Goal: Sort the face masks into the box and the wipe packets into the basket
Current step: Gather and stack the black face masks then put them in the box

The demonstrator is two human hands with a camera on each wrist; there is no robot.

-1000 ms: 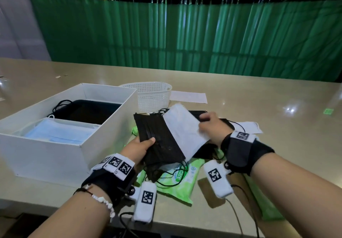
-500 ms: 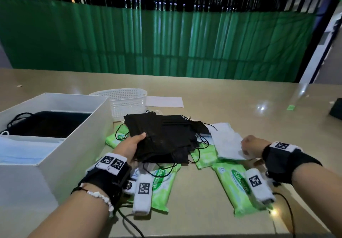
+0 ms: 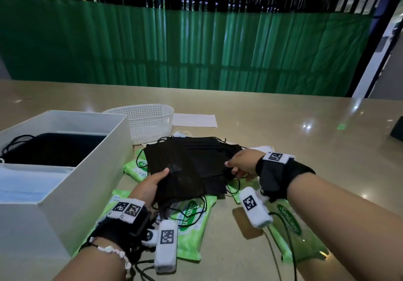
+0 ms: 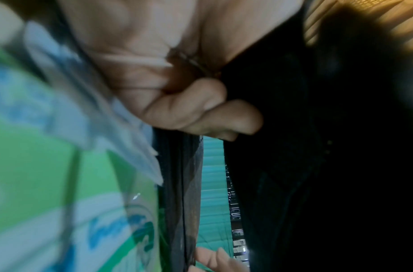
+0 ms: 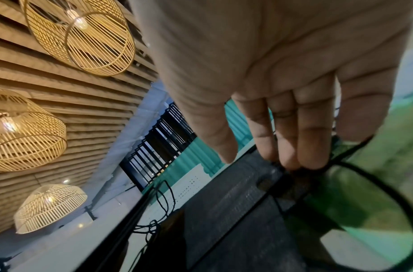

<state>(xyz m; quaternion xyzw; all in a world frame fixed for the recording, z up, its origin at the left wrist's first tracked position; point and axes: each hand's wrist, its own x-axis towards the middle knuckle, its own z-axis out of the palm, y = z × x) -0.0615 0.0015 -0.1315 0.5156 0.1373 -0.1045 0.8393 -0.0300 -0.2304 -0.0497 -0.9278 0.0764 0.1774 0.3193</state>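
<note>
A stack of black face masks (image 3: 192, 165) hangs just above the table, ear loops dangling. My left hand (image 3: 157, 178) grips its near left corner, thumb on top; in the left wrist view its curled fingers (image 4: 201, 114) press the black masks (image 4: 294, 147). My right hand (image 3: 235, 167) is at the stack's right edge, its nearly straight fingers (image 5: 310, 138) touching the mask edge (image 5: 236, 220), thumb apart. Green wipe packets (image 3: 189, 226) (image 3: 290, 230) (image 3: 137, 167) lie under and around the stack. The white box (image 3: 87, 182) at left holds blue masks (image 3: 26, 184) and black masks (image 3: 54, 149). The white basket (image 3: 150, 123) stands behind.
White masks (image 3: 261, 148) lie on the table behind my right hand. A sheet of paper (image 3: 194, 120) lies right of the basket. A dark object (image 3: 398, 129) sits at the far right edge. A green curtain closes off the back of the table.
My right hand drew a white mask off the stack, laid it to the right, and has come back to the stack's right edge. My left hand has kept hold of the black masks.
</note>
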